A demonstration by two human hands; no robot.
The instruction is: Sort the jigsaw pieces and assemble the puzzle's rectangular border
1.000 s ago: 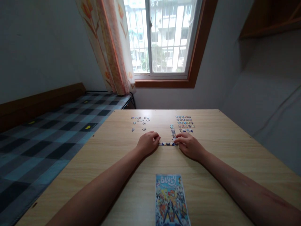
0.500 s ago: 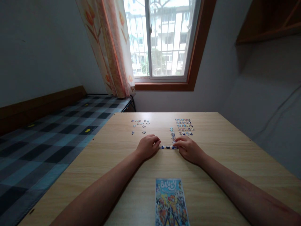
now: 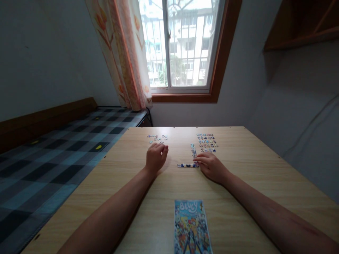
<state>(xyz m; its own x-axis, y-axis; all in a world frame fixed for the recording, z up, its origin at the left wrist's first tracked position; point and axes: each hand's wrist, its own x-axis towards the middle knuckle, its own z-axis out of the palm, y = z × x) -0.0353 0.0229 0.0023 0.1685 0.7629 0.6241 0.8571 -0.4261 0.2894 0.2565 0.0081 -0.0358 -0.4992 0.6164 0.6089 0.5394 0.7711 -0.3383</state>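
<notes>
Currently, L-shaped jigsaw section [image 3: 186, 165] lies on surface [image 3: 156, 204]; right hand [image 3: 212, 167] at its corner; left hand [image 3: 155, 158] near loose jigsaw pieces [image 3: 158, 139]; cannot tell whether either grip is together or apart.

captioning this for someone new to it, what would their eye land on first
Probably the bright window at the top middle, the lightest patch in view. Next, perhaps, the colourful Bluey picture on the wooden table at the bottom middle. Between them, the right hand is at the corner of an L-shaped run of puzzle pieces, while the left hand is apart from it, to its left.
</notes>
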